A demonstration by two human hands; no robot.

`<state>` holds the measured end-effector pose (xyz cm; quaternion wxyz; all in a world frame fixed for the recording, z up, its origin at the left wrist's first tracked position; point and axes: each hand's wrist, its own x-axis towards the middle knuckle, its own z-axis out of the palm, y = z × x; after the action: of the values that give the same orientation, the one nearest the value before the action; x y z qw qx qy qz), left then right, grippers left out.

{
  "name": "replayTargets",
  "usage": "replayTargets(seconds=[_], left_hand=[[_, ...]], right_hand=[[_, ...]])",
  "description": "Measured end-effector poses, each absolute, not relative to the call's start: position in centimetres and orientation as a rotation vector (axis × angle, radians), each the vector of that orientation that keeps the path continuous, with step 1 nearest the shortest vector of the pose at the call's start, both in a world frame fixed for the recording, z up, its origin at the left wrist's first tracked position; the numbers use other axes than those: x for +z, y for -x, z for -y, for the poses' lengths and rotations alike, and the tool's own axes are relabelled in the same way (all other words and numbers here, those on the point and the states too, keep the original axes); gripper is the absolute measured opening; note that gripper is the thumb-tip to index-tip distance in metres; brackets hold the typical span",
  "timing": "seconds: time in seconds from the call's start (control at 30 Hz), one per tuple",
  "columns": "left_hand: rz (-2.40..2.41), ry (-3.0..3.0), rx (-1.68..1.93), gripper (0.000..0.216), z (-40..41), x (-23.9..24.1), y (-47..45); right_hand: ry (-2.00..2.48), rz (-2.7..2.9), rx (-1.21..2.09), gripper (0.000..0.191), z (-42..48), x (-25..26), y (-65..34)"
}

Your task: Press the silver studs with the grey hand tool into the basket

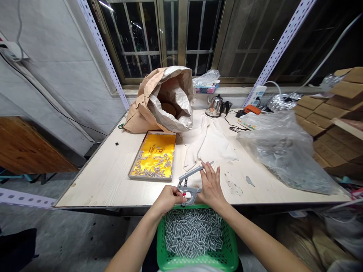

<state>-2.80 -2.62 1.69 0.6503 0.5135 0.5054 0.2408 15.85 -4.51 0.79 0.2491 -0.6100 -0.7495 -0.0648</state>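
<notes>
A grey metal lever tool (193, 193), with a long raised handle, a dark coil spring and a red part, is at the table's front edge. My right hand (212, 187) is around its right side, fingers over the handle and thumb by the body. At the tool's left end, my left hand (170, 198) has thumb and fingers pinched together by the red part; any small piece between them is hidden. Just below both hands is a green plastic basket (233, 251) full of small ribbed silver metal pieces (194, 230).
A shallow box (130, 176) lined with yellow cloth (166, 145) holds more ribbed pieces. Behind it lies an open paper sack (141, 109). White cloth (212, 143), a metal kettle (214, 105) and a clear plastic bag (286, 151) are further right, beside stacked cardboard boxes (340, 113).
</notes>
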Motion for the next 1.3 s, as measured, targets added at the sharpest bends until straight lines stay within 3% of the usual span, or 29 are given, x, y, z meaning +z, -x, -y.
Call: replayTargets(seconds=[0.13,0.3,0.5,0.67,0.87,1.17,1.3], left_hand=[[-1.117,-1.144,0.528,0.021,2.7,2.0,2.8],[-1.023,-1.102,0.524,0.031,2.8,2.7,3.5],[-1.174,-1.025,0.672,0.051,2.9,3.8,4.1],[-1.176,-0.970,0.688,0.053,3.5,4.0,3.4],[-1.131,-1.062,0.661,0.035,4.6,3.9,2.5],[-1.279,-1.436,1.009,0.021,6.1,4.7,3.5],[-1.147,-1.714,0.719,0.016,7.4,7.7,5.2]], right_hand=[[1.627,2.035,-0.217,0.054,4.4,0.9,-15.9],[1.587,2.037,-0.192,0.025,4.2,0.9,-16.5],[1.726,2.252,-0.132,0.007,3.2,0.2,-17.1],[1.720,2.343,-0.103,0.003,2.6,0.5,-16.7],[1.682,2.236,-0.175,0.023,2.8,2.4,-16.6],[1.598,2.052,-0.349,0.055,4.4,2.2,-16.8],[1.628,2.045,-0.340,0.060,5.0,1.7,-17.7]])
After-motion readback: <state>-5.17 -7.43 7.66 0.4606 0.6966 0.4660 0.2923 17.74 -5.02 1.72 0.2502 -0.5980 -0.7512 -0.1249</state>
